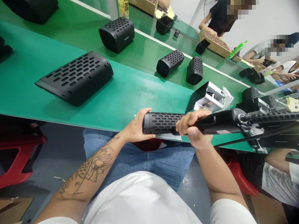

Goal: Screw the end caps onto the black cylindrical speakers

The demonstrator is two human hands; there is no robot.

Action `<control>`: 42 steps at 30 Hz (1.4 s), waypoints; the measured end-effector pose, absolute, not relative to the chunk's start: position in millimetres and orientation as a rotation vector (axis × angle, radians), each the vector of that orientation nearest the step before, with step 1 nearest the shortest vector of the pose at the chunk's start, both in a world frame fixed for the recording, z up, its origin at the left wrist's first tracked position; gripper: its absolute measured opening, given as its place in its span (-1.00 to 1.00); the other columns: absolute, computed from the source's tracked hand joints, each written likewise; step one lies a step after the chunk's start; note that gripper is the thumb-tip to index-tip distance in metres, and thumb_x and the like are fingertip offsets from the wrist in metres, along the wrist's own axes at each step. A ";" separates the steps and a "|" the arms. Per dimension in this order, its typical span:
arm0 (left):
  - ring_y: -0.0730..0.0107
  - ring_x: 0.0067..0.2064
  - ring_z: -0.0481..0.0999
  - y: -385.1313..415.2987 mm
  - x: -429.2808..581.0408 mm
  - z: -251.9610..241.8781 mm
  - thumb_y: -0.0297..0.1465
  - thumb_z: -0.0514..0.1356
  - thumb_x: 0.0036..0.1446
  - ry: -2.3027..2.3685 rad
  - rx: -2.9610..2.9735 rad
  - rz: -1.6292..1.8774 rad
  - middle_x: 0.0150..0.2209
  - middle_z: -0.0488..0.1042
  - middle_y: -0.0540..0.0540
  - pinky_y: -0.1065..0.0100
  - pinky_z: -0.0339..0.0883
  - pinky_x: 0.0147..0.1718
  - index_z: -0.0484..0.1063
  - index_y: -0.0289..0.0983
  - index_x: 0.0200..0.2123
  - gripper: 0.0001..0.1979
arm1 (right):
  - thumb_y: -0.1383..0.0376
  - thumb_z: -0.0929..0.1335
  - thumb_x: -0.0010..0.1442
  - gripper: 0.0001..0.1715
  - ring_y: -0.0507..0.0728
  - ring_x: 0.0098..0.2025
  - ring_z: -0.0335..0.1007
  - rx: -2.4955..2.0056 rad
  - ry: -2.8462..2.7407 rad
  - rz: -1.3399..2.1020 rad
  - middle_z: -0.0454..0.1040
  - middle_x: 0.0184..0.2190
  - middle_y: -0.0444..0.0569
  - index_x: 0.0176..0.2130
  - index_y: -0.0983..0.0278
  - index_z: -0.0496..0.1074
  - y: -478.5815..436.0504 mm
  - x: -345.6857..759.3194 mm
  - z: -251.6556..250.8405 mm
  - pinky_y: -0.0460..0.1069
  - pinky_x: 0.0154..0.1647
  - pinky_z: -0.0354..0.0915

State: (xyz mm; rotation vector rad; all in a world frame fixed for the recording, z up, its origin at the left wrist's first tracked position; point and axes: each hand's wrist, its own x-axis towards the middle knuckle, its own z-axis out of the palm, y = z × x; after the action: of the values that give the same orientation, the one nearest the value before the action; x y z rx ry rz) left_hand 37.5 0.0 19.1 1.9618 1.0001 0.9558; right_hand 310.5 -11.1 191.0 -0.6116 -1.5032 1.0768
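A black slotted casing [163, 122] lies at the front edge of the green table, its left end gripped by my left hand [139, 127], thumb and fingers on opposite sides. My right hand [195, 127] is wrapped round a black power screwdriver [219, 122], whose tip meets the casing's right part; the exact contact point is hidden by my fingers. Behind my right hand stands a black and silver device [207, 98]. A larger slotted casing [81, 76] rests on the table to the left.
More slotted casings [118, 34] [170, 62] [195, 70] sit on the darker green strip behind. A coiled cord [273, 117] runs right from the screwdriver. Other people work at the far right, one with an arm [277, 157] near the table. Red stools [18, 158] flank me.
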 end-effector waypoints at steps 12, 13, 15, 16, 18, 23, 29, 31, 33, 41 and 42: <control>-0.44 0.63 0.63 1.7 35.6 18.7 -0.06 0.78 0.13 1.035 2.014 0.948 0.65 0.45 -0.43 -0.36 0.59 0.66 0.14 -0.09 0.78 0.35 | -0.23 0.79 0.33 -0.30 0.04 -0.67 0.33 -0.637 -1.540 1.118 0.46 -0.59 -0.33 -0.29 0.07 0.47 -14.8 308.6 182.1 0.00 -0.56 0.51; -0.44 0.62 0.65 2.2 35.1 17.7 -0.07 0.78 0.12 1.037 2.025 0.957 0.64 0.46 -0.43 -0.35 0.61 0.65 0.16 -0.10 0.77 0.34 | -0.27 0.80 0.30 -0.27 0.04 -0.67 0.34 -0.661 -1.524 1.113 0.47 -0.60 -0.33 -0.29 0.07 0.47 -16.0 308.6 183.2 0.01 -0.55 0.52; -0.44 0.60 0.67 2.5 34.4 15.4 -0.07 0.78 0.11 1.044 2.035 0.968 0.62 0.48 -0.43 -0.34 0.63 0.63 0.17 -0.11 0.75 0.33 | -0.32 0.81 0.25 -0.23 0.04 -0.68 0.33 -0.689 -1.472 1.077 0.46 -0.61 -0.35 -0.28 0.07 0.48 -15.9 313.2 187.8 0.02 -0.53 0.53; -0.44 0.60 0.68 2.1 34.2 14.2 -0.07 0.77 0.12 1.044 2.036 0.971 0.62 0.49 -0.43 -0.33 0.63 0.63 0.16 -0.11 0.75 0.32 | -0.34 0.81 0.25 -0.22 0.04 -0.68 0.32 -0.707 -1.434 1.033 0.44 -0.61 -0.36 -0.27 0.07 0.50 -13.6 319.1 191.1 0.03 -0.53 0.53; -0.44 0.60 0.67 0.0 34.5 12.1 -0.08 0.75 0.15 1.026 2.047 0.981 0.62 0.48 -0.45 -0.33 0.62 0.64 0.14 -0.13 0.75 0.30 | -0.36 0.79 0.28 -0.25 0.04 -0.68 0.33 -0.750 -1.338 0.859 0.42 -0.60 -0.37 -0.22 0.07 0.54 -2.1 340.2 197.5 0.04 -0.53 0.53; -0.48 0.64 0.64 -6.7 38.3 12.1 -0.13 0.73 0.21 0.990 2.101 1.014 0.63 0.47 -0.50 -0.42 0.60 0.65 0.11 -0.15 0.75 0.26 | -0.14 0.78 0.46 -0.49 0.04 -0.51 0.45 -0.774 -1.212 0.348 0.55 -0.48 -0.28 -0.12 0.08 0.63 56.2 429.4 193.3 0.02 -0.41 0.53; -0.42 0.57 0.71 -6.8 45.0 17.2 -0.18 0.79 0.11 1.051 2.069 0.976 0.60 0.52 -0.42 -0.36 0.68 0.60 0.17 -0.11 0.75 0.32 | -0.26 0.78 0.38 -0.37 0.10 -0.60 0.29 -0.933 -1.186 0.200 0.46 -0.56 -0.33 -0.22 0.03 0.56 96.7 477.8 155.7 0.11 -0.49 0.39; -0.42 0.56 0.71 -6.5 46.5 17.5 -0.18 0.79 0.10 1.060 2.065 0.976 0.60 0.52 -0.41 -0.35 0.69 0.59 0.17 -0.11 0.75 0.33 | -0.33 0.77 0.31 -0.32 0.13 -0.61 0.31 -0.979 -1.147 0.153 0.43 -0.58 -0.33 -0.25 0.05 0.57 93.9 474.4 152.5 0.12 -0.50 0.38; -0.42 0.56 0.72 -6.6 47.5 17.3 -0.18 0.79 0.10 1.065 2.067 0.975 0.60 0.52 -0.42 -0.34 0.69 0.58 0.17 -0.11 0.76 0.33 | -0.31 0.79 0.28 -0.34 0.14 -0.61 0.33 -0.986 -1.132 0.186 0.44 -0.58 -0.32 -0.25 0.05 0.60 83.9 466.6 158.6 0.13 -0.50 0.40; -0.41 0.61 0.68 -7.1 49.8 19.4 -0.11 0.76 0.17 1.028 2.074 0.980 0.63 0.50 -0.43 -0.34 0.65 0.63 0.15 -0.11 0.77 0.30 | -0.27 0.74 0.44 -0.48 0.10 -0.62 0.41 -0.710 -1.249 0.629 0.44 -0.51 -0.33 -0.02 -0.01 0.68 -10.8 373.2 208.2 0.07 -0.51 0.57; -0.41 0.62 0.67 -7.4 49.9 19.6 -0.11 0.76 0.17 1.033 2.068 0.969 0.64 0.50 -0.43 -0.35 0.65 0.64 0.15 -0.11 0.78 0.31 | -0.29 0.71 0.47 -0.49 0.10 -0.65 0.37 -0.651 -1.282 0.718 0.44 -0.52 -0.33 0.04 -0.04 0.71 -21.4 356.9 209.0 0.08 -0.53 0.56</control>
State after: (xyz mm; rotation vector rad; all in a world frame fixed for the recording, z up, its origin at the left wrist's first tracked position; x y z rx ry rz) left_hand 49.9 -7.4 19.6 2.0681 1.0328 0.9690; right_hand 356.9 -21.4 209.0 -0.6509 -1.2815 0.7184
